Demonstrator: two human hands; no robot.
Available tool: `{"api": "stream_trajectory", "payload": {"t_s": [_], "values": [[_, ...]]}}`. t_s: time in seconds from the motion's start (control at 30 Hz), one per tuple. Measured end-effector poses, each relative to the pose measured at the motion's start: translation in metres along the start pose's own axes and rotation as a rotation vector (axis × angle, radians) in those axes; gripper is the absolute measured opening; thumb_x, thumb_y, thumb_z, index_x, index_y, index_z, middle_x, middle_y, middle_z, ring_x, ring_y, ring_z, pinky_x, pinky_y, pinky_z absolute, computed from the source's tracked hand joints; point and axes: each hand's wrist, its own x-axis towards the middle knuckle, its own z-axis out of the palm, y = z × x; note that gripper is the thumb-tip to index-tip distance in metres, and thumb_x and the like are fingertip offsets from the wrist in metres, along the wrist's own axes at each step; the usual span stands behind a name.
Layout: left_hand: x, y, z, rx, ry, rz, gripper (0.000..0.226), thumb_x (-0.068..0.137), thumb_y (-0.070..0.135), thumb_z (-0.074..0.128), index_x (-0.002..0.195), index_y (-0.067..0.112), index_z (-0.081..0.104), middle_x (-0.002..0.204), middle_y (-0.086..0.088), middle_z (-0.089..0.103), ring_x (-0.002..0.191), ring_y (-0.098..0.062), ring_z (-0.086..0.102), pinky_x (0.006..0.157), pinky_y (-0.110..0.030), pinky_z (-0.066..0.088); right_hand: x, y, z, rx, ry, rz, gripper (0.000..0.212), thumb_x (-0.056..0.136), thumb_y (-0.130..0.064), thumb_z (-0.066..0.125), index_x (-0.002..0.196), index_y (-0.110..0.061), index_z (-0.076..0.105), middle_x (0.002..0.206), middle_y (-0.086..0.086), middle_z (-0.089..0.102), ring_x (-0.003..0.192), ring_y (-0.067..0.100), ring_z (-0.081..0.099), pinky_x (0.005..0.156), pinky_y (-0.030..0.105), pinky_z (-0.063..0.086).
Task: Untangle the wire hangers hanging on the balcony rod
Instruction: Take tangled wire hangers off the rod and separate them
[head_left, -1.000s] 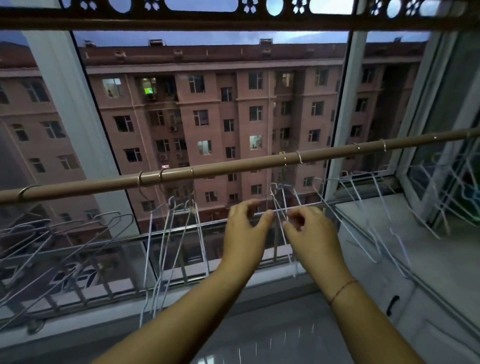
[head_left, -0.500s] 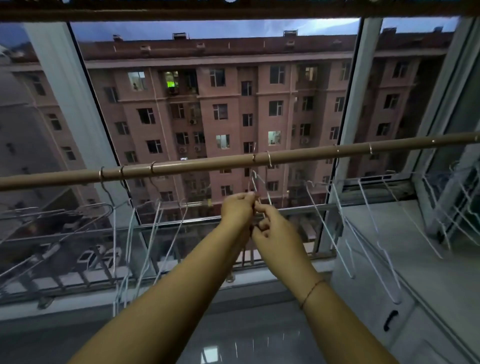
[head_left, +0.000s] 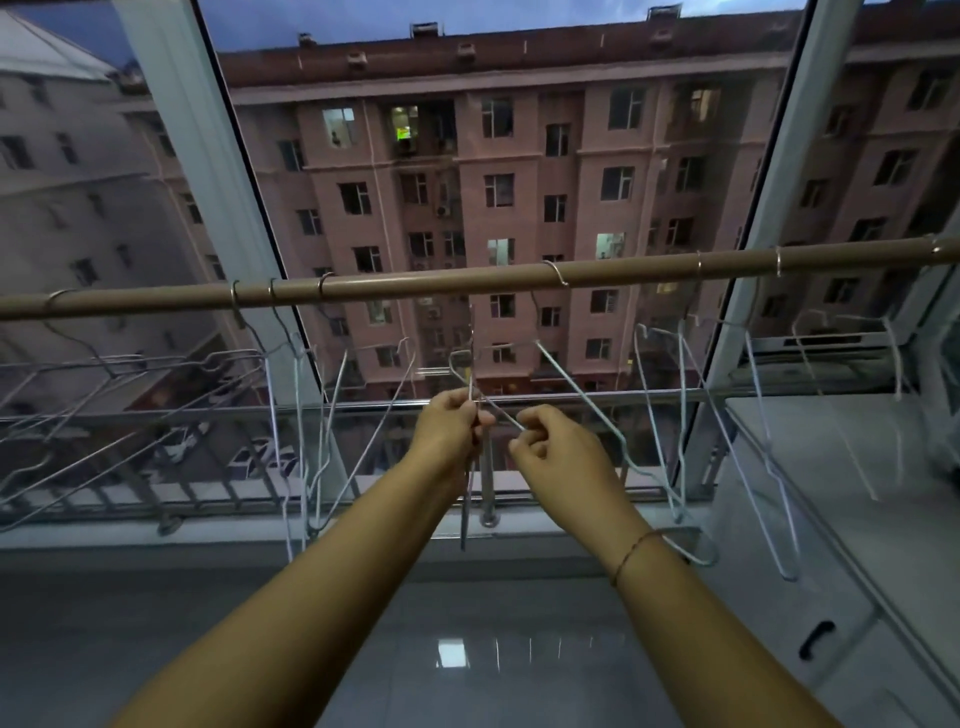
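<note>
Below the rod (head_left: 415, 283), both hands, left (head_left: 451, 423) and right (head_left: 558, 451), grip crossed wire hangers (head_left: 480, 397) tightly.

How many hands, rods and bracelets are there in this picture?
Hands: 2, the left hand and right hand, each pinching hanger wire
Rod: 1
Bracelet: 1
Total: 4
</note>
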Motion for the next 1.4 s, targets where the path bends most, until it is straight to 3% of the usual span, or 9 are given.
{"api": "stream_trajectory", "payload": {"t_s": [0.27, 0.33, 0.4, 0.6, 0.73, 0.87, 0.97, 1.1, 1.4], "values": [[-0.02, -0.058, -0.058, 0.408, -0.022, 0.032, 0.029, 0.096, 0.004, 0.039, 0.089, 0.018, 0.063, 0.068, 0.0, 0.057, 0.062, -0.012, 0.045, 0.054, -0.02, 0.034, 0.008, 0.026, 0.024, -0.093, -0.108, -0.003, 0.041, 0.09, -0.021, 0.055, 0.129, -0.016, 0.046, 0.132, 0.002, 0.046, 0.094, 0.014, 0.053, 0.066, 0.007, 0.045], [-0.022, -0.063, -0.068, 0.463, -0.027, 0.051, 0.03, 0.094, 0.002, 0.04, 0.083, 0.016, 0.064, 0.07, 0.0, 0.057, 0.067, -0.013, 0.045, 0.061, -0.024, 0.034, 0.008, 0.031, 0.029, -0.165, -0.147, -0.024, 0.043, 0.089, -0.022, 0.056, 0.131, -0.017, 0.045, 0.137, 0.002, 0.044, 0.109, 0.018, 0.051, 0.085, 0.015, 0.047], [-0.023, -0.063, -0.075, 0.491, -0.033, 0.066, 0.03, 0.094, 0.002, 0.041, 0.077, 0.015, 0.062, 0.077, 0.002, 0.06, 0.075, -0.011, 0.05, 0.066, -0.022, 0.037, 0.008, 0.035, 0.032, -0.263, -0.197, -0.039, 0.038, 0.089, -0.022, 0.056, 0.126, -0.017, 0.052, 0.132, 0.003, 0.051, 0.119, 0.021, 0.047, 0.099, 0.031, 0.042], [-0.018, -0.053, -0.08, 0.472, -0.047, 0.107, 0.029, 0.096, 0.007, 0.041, 0.083, 0.017, 0.065, 0.089, 0.001, 0.063, 0.088, -0.013, 0.055, 0.07, -0.022, 0.04, -0.007, 0.03, 0.019, -0.241, -0.368, -0.042, 0.024, 0.094, -0.029, 0.045, 0.085, -0.016, 0.063, 0.08, 0.0, 0.065, 0.07, 0.013, 0.057, 0.065, 0.028, 0.044], [-0.018, -0.049, -0.069, 0.461, -0.014, 0.121, 0.024, 0.096, 0.013, 0.042, 0.095, 0.017, 0.065, 0.103, -0.002, 0.062, 0.095, -0.015, 0.054, 0.073, -0.025, 0.043, -0.027, 0.021, -0.001, 0.1, -0.491, 0.06, 0.023, 0.096, -0.021, 0.045, 0.091, -0.014, 0.067, 0.066, -0.004, 0.06, 0.062, 0.007, 0.055, 0.065, 0.024, 0.048], [-0.03, -0.041, -0.055, 0.462, 0.17, 0.294, 0.018, 0.091, 0.023, 0.055, 0.109, 0.019, 0.057, 0.112, -0.002, 0.054, 0.1, -0.011, 0.053, 0.086, -0.028, 0.048, -0.046, 0.001, -0.007, 0.318, -0.306, 0.078, 0.021, 0.094, -0.013, 0.049, 0.088, -0.015, 0.069, 0.052, -0.007, 0.052, 0.052, 0.005, 0.046, 0.054, 0.018, 0.04], [-0.052, -0.024, -0.04, 0.174, -0.024, 0.361, 0.015, 0.092, 0.026, 0.054, 0.095, 0.018, 0.066, 0.084, 0.002, 0.065, 0.071, 0.003, 0.058, 0.062, -0.012, 0.048, -0.054, -0.019, -0.008, 0.367, -0.156, 0.016, 0.02, 0.094, -0.015, 0.048, 0.09, -0.02, 0.067, 0.049, -0.014, 0.055, 0.046, -0.002, 0.043, 0.047, 0.009, 0.035], [-0.066, 0.004, -0.025, -0.015, -0.153, 0.413, 0.022, 0.093, 0.021, 0.052, 0.091, 0.015, 0.073, 0.076, 0.003, 0.071, 0.073, -0.007, 0.066, 0.066, -0.017, 0.053, -0.05, -0.045, -0.008, 0.428, -0.05, -0.076, 0.02, 0.094, -0.016, 0.047, 0.094, -0.017, 0.067, 0.046, -0.011, 0.051, 0.044, -0.001, 0.045, 0.046, 0.007, 0.036], [-0.035, 0.038, -0.032, -0.014, -0.05, 0.334, 0.016, 0.088, 0.019, 0.06, 0.092, 0.012, 0.074, 0.087, -0.007, 0.073, 0.073, -0.009, 0.066, 0.059, -0.015, 0.05, -0.013, -0.076, 0.015, 0.423, 0.001, -0.014, 0.023, 0.094, -0.025, 0.046, 0.085, -0.018, 0.066, 0.049, 0.001, 0.055, 0.05, 0.016, 0.048, 0.053, 0.034, 0.041]]}}
